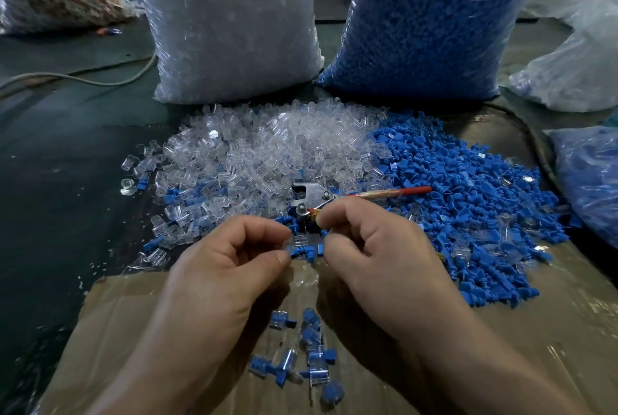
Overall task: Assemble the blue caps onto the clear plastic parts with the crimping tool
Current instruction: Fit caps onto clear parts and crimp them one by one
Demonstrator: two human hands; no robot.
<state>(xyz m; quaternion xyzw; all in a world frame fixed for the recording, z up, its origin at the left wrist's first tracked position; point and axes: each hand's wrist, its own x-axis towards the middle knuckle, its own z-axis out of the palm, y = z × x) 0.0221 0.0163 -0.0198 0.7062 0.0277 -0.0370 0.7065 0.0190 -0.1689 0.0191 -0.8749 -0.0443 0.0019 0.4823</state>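
Our left hand (pixel 234 257) pinches a clear plastic part (pixel 289 243), our right hand (pixel 368 247) a blue cap (pixel 305 251), near the crimping tool (pixel 311 195).

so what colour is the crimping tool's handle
Red, on the handle; clearest in the head view.

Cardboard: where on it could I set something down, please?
Bare cardboard right of the right arm, below the blue caps; also left of the left arm. Crowded: finished pieces between the arms, clear parts and caps piled ahead.
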